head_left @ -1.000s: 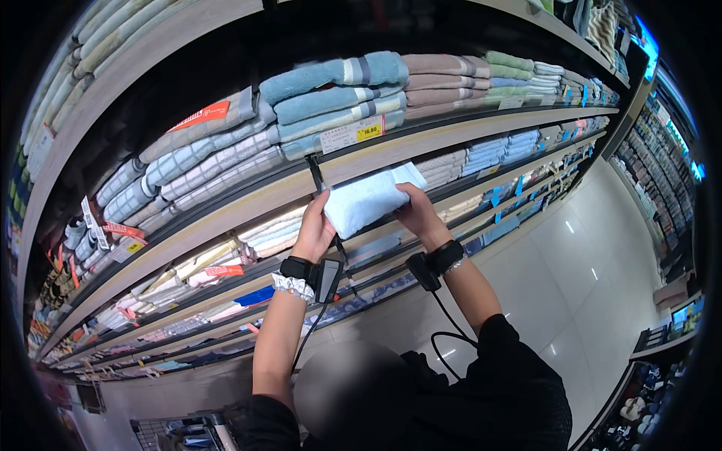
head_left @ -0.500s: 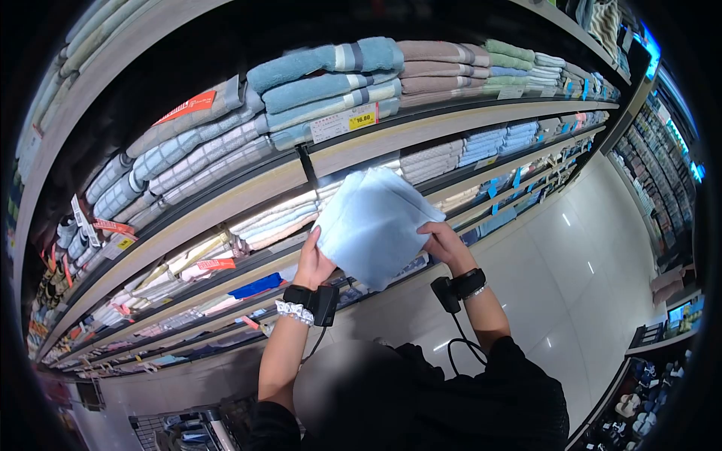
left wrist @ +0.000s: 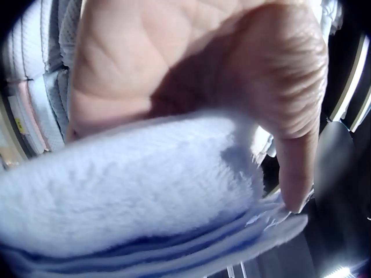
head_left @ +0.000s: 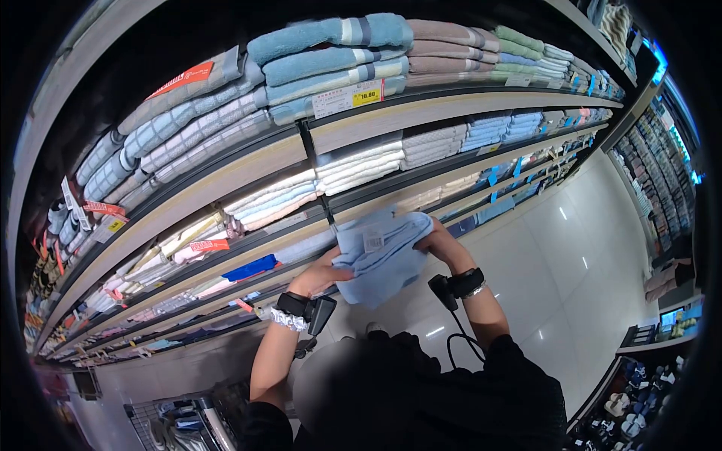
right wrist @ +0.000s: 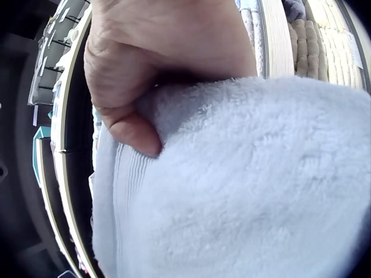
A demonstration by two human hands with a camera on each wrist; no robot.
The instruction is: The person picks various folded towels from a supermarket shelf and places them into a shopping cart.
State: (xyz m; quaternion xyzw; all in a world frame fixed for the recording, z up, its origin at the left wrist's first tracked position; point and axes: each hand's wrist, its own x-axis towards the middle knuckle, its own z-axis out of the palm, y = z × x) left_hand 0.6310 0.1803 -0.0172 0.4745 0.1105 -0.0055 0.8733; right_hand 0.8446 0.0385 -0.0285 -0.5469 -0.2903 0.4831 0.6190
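Observation:
Held between both hands is a light blue towel, folded in layers, with a white printed label showing on its upper side. My left hand grips its left edge. In the left wrist view the thumb lies at the ends of the folded layers, while the other fingers are hidden behind the fluffy cloth. On the opposite edge my right hand pinches the towel. The right wrist view has its thumb pressed on the cloth beside a ribbed border.
Shelves of folded towels rise right in front, with teal towels on an upper one and white towels below. A price tag hangs on the shelf edge. Tiled floor runs to the right. A wire cart stands behind at lower left.
The towel went from a compact bundle to a wider spread, then turned so its layers and label show. Both hands have moved down, away from the shelf, still holding it.

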